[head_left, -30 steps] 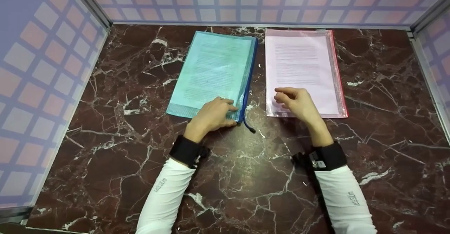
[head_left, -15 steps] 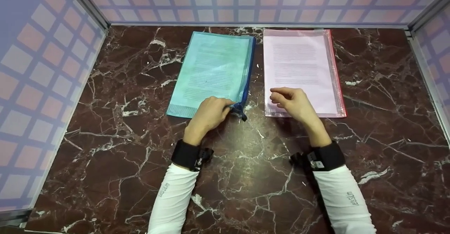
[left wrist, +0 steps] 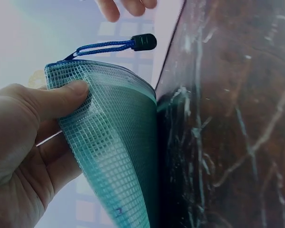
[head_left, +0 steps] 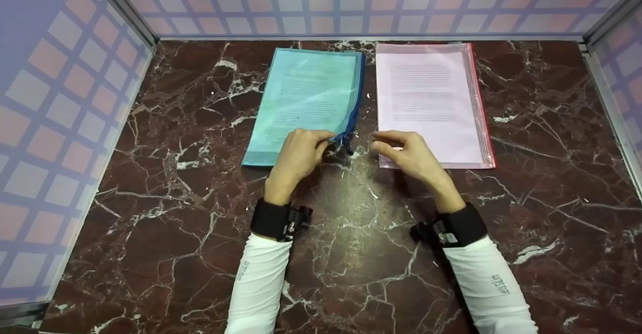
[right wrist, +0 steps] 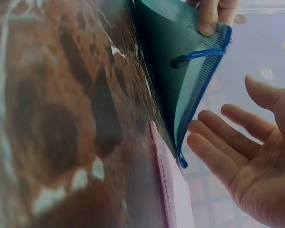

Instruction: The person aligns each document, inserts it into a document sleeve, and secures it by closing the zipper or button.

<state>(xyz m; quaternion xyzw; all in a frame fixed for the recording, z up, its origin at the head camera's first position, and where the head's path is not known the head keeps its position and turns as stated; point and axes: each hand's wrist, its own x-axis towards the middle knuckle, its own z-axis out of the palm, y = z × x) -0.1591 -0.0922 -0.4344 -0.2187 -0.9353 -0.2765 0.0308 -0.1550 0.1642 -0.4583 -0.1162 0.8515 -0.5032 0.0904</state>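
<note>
A teal mesh zipper pouch (head_left: 311, 93) with printed paper inside lies at the left. My left hand (head_left: 300, 156) pinches its near right corner and holds it raised off the table; in the left wrist view the thumb (left wrist: 69, 97) presses on the mesh. From that corner hangs a blue cord zipper pull (left wrist: 104, 46) with a dark end. My right hand (head_left: 409, 153) hovers over the near left corner of a pink zipper pouch (head_left: 426, 88), which also has printed paper in it. Relaxed and apart, the right fingers (right wrist: 228, 135) hold nothing.
Both pouches rest on a dark red marbled table (head_left: 351, 254). Checked panels (head_left: 321, 8) border its back and sides. A narrow strip of table separates the two pouches.
My left hand has gone from resting on the teal pouch to pinching its corner and lifting it. My right hand has moved left, towards that corner.
</note>
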